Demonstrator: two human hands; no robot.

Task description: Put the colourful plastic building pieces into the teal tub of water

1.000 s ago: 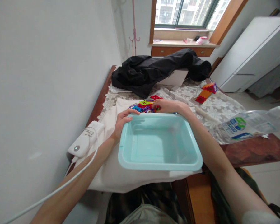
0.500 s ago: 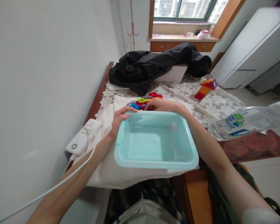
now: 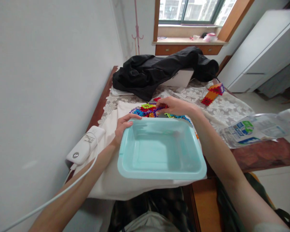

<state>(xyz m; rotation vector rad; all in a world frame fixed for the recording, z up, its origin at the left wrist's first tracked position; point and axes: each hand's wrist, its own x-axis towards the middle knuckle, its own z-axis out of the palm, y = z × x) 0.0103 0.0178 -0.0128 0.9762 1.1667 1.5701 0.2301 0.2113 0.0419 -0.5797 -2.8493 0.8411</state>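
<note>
Smooth, round-cornered plastic tub (image 3: pixel 159 151), lower middle
Left hand (image 3: pixel 123 125) clamps the rim (image 3: pixel 161 174); right hand (image 3: pixel 173 105) pinches a purple plastic piece (image 3: pixel 156 112), mid-frame.

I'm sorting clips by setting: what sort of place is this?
Probably a room in a home: a grey cloth with white flowers partly covers a glossy red-brown table, and beyond are a pink hooked coat rack and a wood-framed glass window.
</note>
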